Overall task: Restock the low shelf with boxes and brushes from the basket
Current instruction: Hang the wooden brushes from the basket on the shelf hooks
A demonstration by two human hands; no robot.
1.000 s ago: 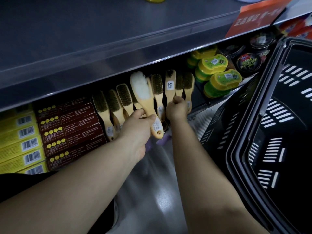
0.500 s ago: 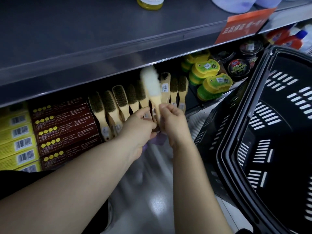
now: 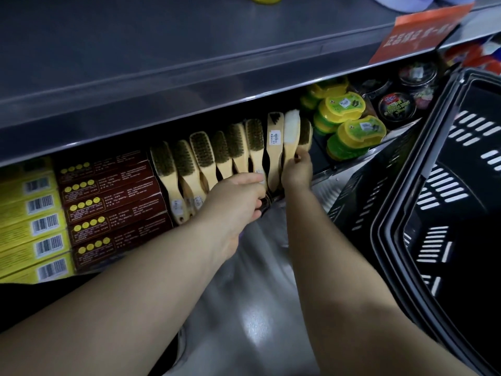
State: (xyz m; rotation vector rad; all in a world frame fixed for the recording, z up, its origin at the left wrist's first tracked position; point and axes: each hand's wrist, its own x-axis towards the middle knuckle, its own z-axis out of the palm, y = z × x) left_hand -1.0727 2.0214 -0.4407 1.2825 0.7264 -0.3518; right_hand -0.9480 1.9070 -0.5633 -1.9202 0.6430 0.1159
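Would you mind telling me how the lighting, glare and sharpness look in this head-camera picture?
Head view: dim, with deep shadow under the upper shelf; a glare patch on the glossy floor; shelf edges bow from the wide lens; print on the dark red boxes is too soft to read; the white-bristled brush in the right hand looks washed out.
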